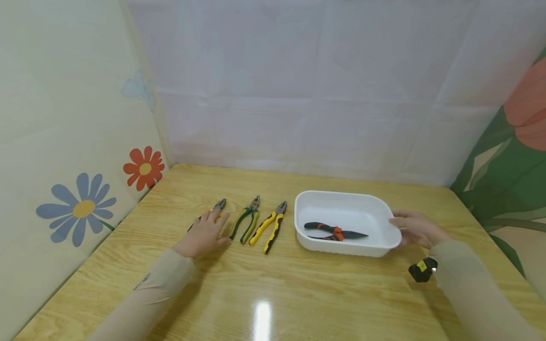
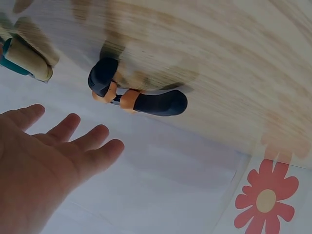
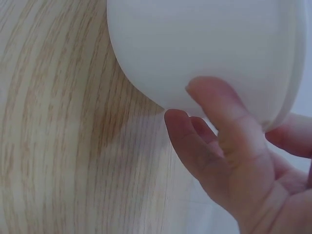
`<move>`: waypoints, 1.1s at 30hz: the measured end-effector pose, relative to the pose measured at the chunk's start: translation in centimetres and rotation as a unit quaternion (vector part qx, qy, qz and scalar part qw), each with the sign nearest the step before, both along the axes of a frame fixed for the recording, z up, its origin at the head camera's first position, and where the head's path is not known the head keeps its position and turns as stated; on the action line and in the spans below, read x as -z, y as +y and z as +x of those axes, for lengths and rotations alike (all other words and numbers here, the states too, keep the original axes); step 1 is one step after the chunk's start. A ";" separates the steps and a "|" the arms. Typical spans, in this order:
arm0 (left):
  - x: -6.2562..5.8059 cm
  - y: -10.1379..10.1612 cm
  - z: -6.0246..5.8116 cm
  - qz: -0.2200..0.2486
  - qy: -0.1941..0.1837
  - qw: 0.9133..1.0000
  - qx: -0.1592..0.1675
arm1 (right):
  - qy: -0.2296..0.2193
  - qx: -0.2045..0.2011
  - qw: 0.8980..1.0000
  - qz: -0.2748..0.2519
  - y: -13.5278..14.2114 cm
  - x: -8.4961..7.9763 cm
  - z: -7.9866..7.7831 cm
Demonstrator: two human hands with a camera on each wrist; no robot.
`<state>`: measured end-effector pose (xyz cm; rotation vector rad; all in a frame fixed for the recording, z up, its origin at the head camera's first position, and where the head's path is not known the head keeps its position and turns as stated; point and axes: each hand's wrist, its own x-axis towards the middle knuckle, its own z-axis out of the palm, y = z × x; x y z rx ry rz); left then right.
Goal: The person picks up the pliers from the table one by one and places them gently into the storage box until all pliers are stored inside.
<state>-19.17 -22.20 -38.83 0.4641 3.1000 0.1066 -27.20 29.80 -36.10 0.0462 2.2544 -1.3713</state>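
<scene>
My left hand reaches over a pair of pliers with black and orange handles, partly hidden beneath it. In the left wrist view its fingers are spread beside the pliers' handles, apart from them. Green-handled pliers and yellow-and-black pliers lie to the right of that hand. My right hand holds the right end of a white plastic bin; the thumb presses its outer wall in the right wrist view. Inside the bin lie long-nose pliers with black and red handles.
A small black and yellow object shows beside the right sleeve. The wood-grain table meets a pale cloth at the back and a flower-printed panel on the left.
</scene>
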 end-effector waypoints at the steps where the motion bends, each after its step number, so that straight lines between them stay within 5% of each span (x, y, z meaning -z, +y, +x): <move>1: 0.0 -0.1 0.0 -0.003 -0.006 1.000 -0.004 | 0.000 0.001 1.000 -0.001 0.0 0.0 0.0; 22: 0.2 -2.0 -1.2 0.021 -0.108 0.990 -0.088 | 0.011 -0.005 1.000 0.002 0.0 0.2 0.2; 27: 0.2 -2.5 -1.4 0.048 -0.137 0.985 -0.091 | 0.009 0.002 1.000 -0.002 -0.1 0.2 0.1; 33: 0.1 -2.8 -1.6 0.061 -0.126 0.987 -0.077 | 0.005 0.008 1.000 0.004 -0.2 0.0 0.1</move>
